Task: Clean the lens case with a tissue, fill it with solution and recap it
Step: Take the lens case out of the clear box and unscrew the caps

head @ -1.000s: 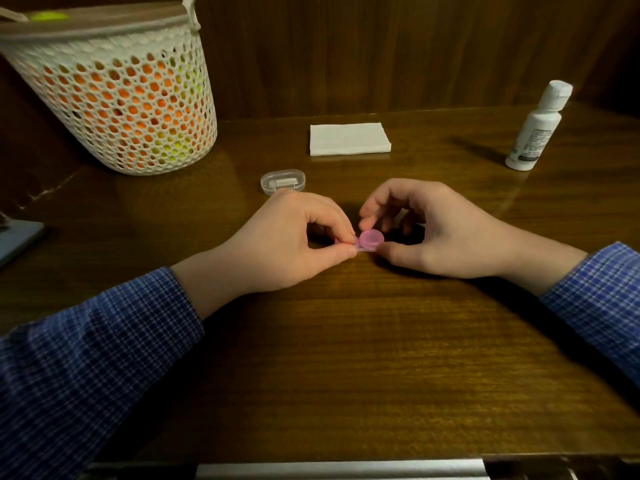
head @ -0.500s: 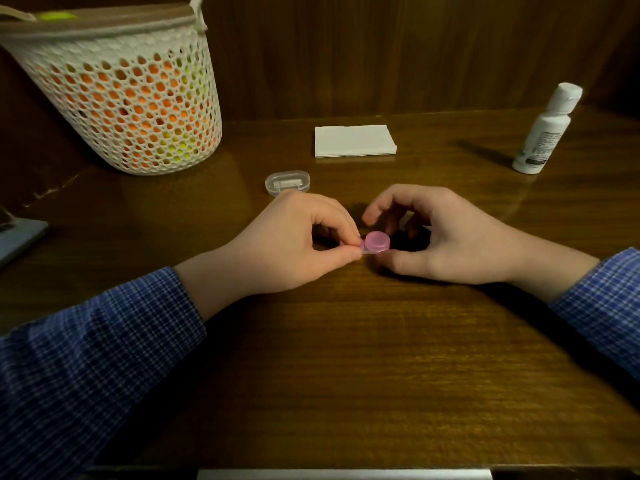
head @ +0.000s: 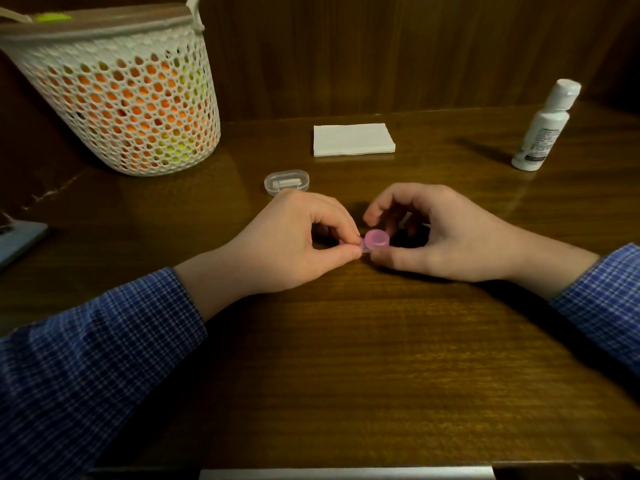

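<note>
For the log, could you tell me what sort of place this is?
Probably a home desk or dresser: a dark wooden tabletop against wood panelling, with a white mesh plastic basket and a white solution bottle.

Worktop: dark brown wood with a strong grain running left to right, glossy enough to carry soft reflections toward the far side.
Back wall: wood panelling in the same dark brown, grain running upright, rising straight from the worktop's far edge.
Near edge: a pale metallic strip runs along the bottom, just below the worktop's front.
Left side: the worktop's edge cuts away at an angle; beyond it the space is dark and unclear.
Light: dim and warm, brightest on the far middle of the worktop, with the corners falling into shadow.
</note>
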Demonstrator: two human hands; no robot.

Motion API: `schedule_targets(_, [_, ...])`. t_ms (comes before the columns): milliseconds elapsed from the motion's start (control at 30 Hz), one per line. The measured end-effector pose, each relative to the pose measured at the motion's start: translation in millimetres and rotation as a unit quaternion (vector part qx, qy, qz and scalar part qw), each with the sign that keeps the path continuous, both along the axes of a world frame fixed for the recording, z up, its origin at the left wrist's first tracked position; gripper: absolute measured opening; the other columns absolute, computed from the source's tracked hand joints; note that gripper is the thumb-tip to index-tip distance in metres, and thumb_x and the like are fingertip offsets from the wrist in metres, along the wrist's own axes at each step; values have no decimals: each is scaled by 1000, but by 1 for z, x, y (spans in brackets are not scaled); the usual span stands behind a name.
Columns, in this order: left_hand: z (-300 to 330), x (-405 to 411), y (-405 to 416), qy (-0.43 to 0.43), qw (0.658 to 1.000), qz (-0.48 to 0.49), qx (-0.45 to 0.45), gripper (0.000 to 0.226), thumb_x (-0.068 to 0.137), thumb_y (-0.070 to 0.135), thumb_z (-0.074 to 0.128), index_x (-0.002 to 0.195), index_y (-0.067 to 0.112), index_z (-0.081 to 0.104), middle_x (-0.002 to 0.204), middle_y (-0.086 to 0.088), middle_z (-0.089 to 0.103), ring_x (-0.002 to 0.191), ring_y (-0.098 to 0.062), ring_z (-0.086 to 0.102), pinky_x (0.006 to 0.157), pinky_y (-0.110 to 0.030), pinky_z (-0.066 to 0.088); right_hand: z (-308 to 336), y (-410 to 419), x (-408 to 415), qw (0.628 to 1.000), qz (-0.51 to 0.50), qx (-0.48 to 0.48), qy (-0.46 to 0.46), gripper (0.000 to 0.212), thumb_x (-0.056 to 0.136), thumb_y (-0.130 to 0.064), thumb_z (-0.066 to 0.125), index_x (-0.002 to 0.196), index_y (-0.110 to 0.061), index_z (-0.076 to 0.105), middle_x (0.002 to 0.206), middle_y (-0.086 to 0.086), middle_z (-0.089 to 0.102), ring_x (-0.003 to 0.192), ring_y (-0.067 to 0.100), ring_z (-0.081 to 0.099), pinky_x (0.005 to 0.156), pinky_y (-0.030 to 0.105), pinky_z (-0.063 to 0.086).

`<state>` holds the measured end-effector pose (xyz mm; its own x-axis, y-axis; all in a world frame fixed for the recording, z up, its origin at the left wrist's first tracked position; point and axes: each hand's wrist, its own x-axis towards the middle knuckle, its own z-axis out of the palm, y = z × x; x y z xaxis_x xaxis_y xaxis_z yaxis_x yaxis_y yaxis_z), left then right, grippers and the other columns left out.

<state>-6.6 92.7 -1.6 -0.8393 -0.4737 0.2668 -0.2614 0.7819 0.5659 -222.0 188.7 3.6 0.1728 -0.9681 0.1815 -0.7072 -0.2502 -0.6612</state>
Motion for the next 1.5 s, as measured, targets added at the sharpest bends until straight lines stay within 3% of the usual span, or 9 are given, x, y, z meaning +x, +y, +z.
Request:
schedule_targets(300, [1,0,0,2,1000,-4,5,9,87,22,79,96,23,82,100,14,75,98,1,69,88,-25,57,-2,0,-2,1000,10,-10,-8,27,85,-27,77,111,-27,70,104,-11,72,96,10,70,84,34,61])
schedule_targets(500, [2,0,1,-1,1000,0,3,11,87,23,79,98,23,82,101,14,75,99,2,69,89,-24,57,0,0,0,1000,-1,-3,-7,43,76,-48,76,114,-31,67,106,-12,71,95,8,69,82,40,61])
schedule_targets(667, [1,0,0,3,1000,-2,5,10,87,22,79,97,23,82,100,14,75,98,0,69,89,-26,57,-3,-1,-2,1000,6,-6,-15,27,85,-27,79,110,-28,69,103,-10,72,94,11,70,83,36,61])
schedule_targets(833, [0,0,1,5,1000,0,7,10,87,22,79,97,24,82,100,14,75,98,-1,70,88,-26,58,-1,-1,-5,999,19,-1,-37,29,87,-23,75,115,-26,70,104,-9,74,95,14,70,86,34,60])
schedule_targets(1000, [-1,0,1,7,1000,3,17,10,87,22,79,97,24,81,100,14,75,97,-2,70,86,-27,58,3,-2,-13,994,-13,7,-111,38,93,-10,69,126,-28,66,110,-6,75,100,15,70,96,29,56])
schedule_targets(1167, [0,0,1,7,1000,4,23,10,88,21,80,97,24,80,99,13,75,96,-3,70,86,-28,59,4,-4,-15,978,-54,10,-199,21,92,-5,68,112,-12,68,104,8,73,94,24,75,87,37,62])
schedule_targets(1267, [0,0,2,7,1000,3,25,10,87,21,80,97,24,80,99,13,75,96,-3,70,86,-27,59,0,-6,-16,984,-94,-29,-147,21,86,-10,77,105,-9,70,103,6,75,95,15,75,89,35,62])
schedule_targets(1367, [0,-1,2,8,1000,-1,24,10,87,21,79,97,23,80,99,13,75,97,-4,70,86,-27,58,-1,-9,-15,988,-131,-51,-59,16,81,-24,82,95,-22,75,98,-8,76,94,3,71,88,30,61])
schedule_targets(1500, [-1,-1,1,12,1000,-4,25,10,88,20,79,98,22,81,99,12,75,97,-6,71,86,-28,58,-4,-18,-14,988,-149,-27,-9,10,82,-31,81,90,-32,75,97,-16,74,99,-2,67,98,37,57])
